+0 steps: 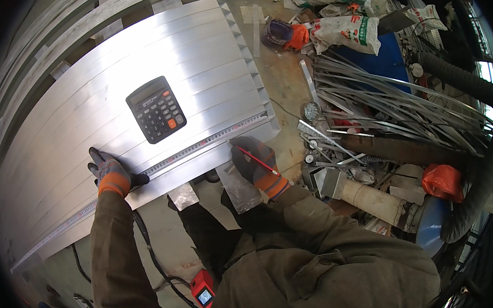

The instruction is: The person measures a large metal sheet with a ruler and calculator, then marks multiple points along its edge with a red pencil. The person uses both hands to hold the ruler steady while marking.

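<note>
A worker's gloved left hand (109, 173) presses flat, fingers spread, on a long ruler (159, 166) laid across stacked aluminium strips (134, 81); a calculator (156, 109) lies above it, while the right hand (254, 160) grips a red pencil (257, 160) at the ruler's edge.

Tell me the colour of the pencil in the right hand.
Red. The pencil lies across the gloved right hand, clearest in the head view.

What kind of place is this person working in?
Probably a metal fabrication workshop: stacked aluminium profiles under a measuring tape, a heap of scrap metal strips, and filled sacks on the concrete floor.
</note>
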The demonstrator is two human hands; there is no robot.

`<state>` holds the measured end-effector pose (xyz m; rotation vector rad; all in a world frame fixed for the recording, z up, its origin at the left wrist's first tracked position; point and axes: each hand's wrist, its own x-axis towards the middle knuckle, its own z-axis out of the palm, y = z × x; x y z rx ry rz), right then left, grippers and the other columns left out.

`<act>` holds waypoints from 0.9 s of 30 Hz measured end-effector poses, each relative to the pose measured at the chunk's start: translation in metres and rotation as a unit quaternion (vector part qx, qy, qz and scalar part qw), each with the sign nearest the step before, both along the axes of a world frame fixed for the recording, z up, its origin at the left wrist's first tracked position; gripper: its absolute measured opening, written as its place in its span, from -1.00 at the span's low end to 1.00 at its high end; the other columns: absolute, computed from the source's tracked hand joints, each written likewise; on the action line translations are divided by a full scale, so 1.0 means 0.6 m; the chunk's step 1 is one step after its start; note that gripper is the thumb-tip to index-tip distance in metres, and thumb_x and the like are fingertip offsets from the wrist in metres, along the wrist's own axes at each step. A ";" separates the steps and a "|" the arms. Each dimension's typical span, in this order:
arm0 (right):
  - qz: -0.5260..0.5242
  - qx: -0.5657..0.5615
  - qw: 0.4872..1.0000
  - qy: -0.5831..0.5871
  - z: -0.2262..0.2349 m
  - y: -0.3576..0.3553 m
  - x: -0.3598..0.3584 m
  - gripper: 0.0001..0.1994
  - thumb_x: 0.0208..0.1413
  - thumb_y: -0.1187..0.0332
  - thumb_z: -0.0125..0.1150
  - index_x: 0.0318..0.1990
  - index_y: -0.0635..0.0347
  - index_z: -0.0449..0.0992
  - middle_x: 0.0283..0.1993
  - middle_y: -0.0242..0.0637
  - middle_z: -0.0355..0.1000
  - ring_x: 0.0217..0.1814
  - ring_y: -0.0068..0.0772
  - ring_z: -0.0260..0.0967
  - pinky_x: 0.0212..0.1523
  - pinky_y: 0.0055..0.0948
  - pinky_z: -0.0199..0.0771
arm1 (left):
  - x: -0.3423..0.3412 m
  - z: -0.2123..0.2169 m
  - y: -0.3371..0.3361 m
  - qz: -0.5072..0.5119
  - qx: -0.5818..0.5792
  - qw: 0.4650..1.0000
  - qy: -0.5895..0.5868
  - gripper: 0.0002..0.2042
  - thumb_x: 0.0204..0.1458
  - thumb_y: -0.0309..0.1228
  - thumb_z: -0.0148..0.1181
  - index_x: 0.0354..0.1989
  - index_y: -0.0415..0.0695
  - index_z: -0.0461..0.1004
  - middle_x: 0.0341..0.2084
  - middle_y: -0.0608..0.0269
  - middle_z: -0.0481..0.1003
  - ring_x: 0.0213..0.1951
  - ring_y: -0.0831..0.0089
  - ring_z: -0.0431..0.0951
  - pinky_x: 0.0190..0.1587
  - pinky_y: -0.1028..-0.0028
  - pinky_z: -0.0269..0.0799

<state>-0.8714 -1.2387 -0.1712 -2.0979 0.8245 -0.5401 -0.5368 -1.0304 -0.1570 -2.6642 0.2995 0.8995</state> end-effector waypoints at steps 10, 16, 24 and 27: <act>0.014 -0.025 1.000 -0.005 0.010 -0.007 0.008 -0.79 0.34 0.36 0.41 0.06 0.18 0.71 -0.06 -0.07 0.71 -0.04 0.07 0.72 -0.01 -0.13 0.74 | 0.006 -0.016 0.003 -0.003 0.026 1.000 -0.001 0.96 -0.85 0.30 0.92 0.78 -0.27 -0.35 0.80 -0.07 -0.37 0.72 -0.41 -0.15 0.71 -0.05 0.15; 0.011 0.008 1.000 0.026 0.023 -0.006 0.020 -0.81 0.30 0.42 0.41 0.02 0.16 0.68 -0.11 -0.12 0.68 -0.13 -0.02 0.71 -0.08 -0.17 0.73 | 0.005 -0.007 -0.007 -0.007 0.059 0.998 0.013 0.87 -0.66 0.29 0.91 0.77 -0.29 -0.34 0.80 -0.04 -0.40 0.74 -0.34 -0.20 0.67 -0.13 0.21; 0.016 -0.036 0.999 -0.003 0.007 -0.009 0.046 -0.87 0.31 0.35 0.40 -0.06 0.11 0.72 -0.14 -0.13 0.70 -0.15 -0.05 0.72 -0.12 -0.17 0.71 | 0.001 0.001 -0.007 -0.005 0.042 0.999 0.019 0.86 -0.65 0.28 0.91 0.77 -0.29 -0.34 0.80 -0.04 -0.39 0.74 -0.35 -0.19 0.67 -0.11 0.22; 0.009 -0.040 0.999 0.012 -0.013 -0.003 0.050 -0.90 0.31 0.38 0.39 -0.09 0.12 0.72 -0.20 -0.13 0.68 -0.19 -0.04 0.69 -0.14 -0.22 0.69 | 0.004 -0.005 -0.004 -0.005 0.045 0.999 0.018 0.85 -0.65 0.27 0.92 0.78 -0.29 -0.32 0.80 -0.05 -0.38 0.74 -0.35 -0.19 0.68 -0.09 0.22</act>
